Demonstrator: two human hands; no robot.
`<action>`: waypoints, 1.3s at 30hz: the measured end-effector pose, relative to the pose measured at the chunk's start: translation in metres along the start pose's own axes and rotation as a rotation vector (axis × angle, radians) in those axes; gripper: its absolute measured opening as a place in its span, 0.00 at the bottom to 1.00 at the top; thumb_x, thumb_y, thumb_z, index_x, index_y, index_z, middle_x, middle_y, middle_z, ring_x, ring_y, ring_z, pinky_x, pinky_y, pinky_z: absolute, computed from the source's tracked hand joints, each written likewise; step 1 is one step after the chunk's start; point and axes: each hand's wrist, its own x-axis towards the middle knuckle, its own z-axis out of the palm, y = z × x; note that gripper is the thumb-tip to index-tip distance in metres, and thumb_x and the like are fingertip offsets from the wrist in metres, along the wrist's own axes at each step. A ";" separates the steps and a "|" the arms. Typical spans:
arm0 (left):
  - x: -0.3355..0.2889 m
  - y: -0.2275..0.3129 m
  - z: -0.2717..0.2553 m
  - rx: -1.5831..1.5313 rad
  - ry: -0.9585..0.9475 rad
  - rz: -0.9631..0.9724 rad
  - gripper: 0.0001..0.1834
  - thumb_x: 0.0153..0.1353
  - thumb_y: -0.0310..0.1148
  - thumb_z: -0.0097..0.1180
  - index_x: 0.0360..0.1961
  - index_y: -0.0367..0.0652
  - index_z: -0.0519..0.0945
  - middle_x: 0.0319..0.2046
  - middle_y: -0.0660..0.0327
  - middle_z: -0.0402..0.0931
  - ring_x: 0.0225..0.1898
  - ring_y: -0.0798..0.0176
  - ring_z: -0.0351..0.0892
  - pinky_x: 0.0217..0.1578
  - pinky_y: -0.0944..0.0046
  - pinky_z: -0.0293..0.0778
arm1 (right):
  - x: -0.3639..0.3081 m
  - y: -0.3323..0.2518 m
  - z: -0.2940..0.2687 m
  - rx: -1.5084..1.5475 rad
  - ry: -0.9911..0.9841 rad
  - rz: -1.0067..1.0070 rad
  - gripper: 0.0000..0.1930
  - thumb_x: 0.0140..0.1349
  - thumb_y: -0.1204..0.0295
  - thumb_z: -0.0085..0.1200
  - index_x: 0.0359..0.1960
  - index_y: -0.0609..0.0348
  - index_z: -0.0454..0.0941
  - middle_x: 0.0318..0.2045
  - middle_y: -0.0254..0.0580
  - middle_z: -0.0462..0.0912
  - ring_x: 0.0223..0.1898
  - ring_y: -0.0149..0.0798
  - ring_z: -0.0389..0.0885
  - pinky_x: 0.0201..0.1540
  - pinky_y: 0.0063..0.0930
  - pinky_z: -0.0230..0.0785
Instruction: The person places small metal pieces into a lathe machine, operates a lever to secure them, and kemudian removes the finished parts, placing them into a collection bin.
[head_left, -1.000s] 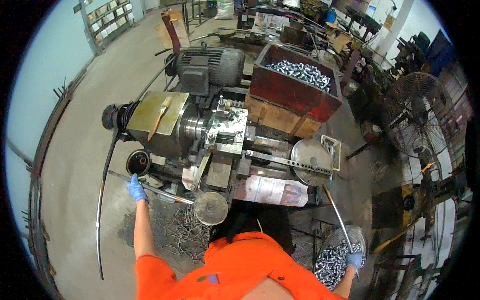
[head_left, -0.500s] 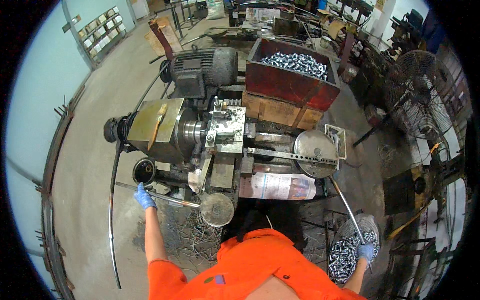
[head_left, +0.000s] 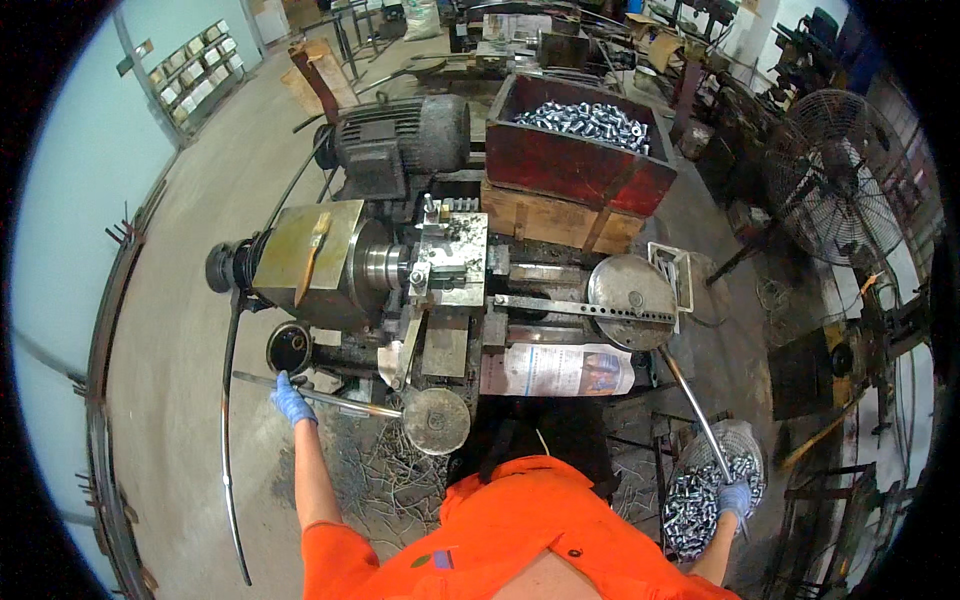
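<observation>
Gripping with the left hand point(head_left: 291, 398) a long metal lever point(head_left: 330, 396) at the lathe's point(head_left: 400, 270) front, fingers wrapped around it. Right hand point(head_left: 735, 497) low in a wire basket point(head_left: 745, 440) of small metal parts point(head_left: 690, 500); grip unclear. Red bin point(head_left: 575, 165) behind.
</observation>
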 end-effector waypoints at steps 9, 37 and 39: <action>0.019 -0.014 -0.014 0.015 -0.014 0.007 0.13 0.57 0.35 0.50 0.33 0.33 0.73 0.19 0.52 0.75 0.14 0.60 0.72 0.16 0.64 0.72 | 0.007 0.016 0.024 -0.002 0.135 -0.083 0.20 0.40 0.57 0.63 0.26 0.63 0.77 0.29 0.56 0.79 0.35 0.54 0.78 0.39 0.40 0.71; 0.017 -0.008 -0.012 0.071 -0.023 -0.026 0.13 0.56 0.36 0.51 0.30 0.35 0.71 0.14 0.50 0.73 0.09 0.57 0.70 0.11 0.60 0.71 | -0.026 -0.098 -0.006 0.036 0.356 -0.233 0.25 0.42 0.54 0.60 0.43 0.51 0.77 0.43 0.48 0.77 0.50 0.50 0.71 0.56 0.43 0.57; 0.013 -0.005 -0.015 0.107 0.008 -0.044 0.13 0.55 0.36 0.51 0.30 0.35 0.70 0.14 0.49 0.73 0.09 0.56 0.70 0.12 0.59 0.71 | -0.011 -0.122 -0.014 -0.067 0.367 -0.351 0.23 0.43 0.55 0.58 0.42 0.50 0.77 0.45 0.47 0.76 0.52 0.52 0.67 0.57 0.47 0.53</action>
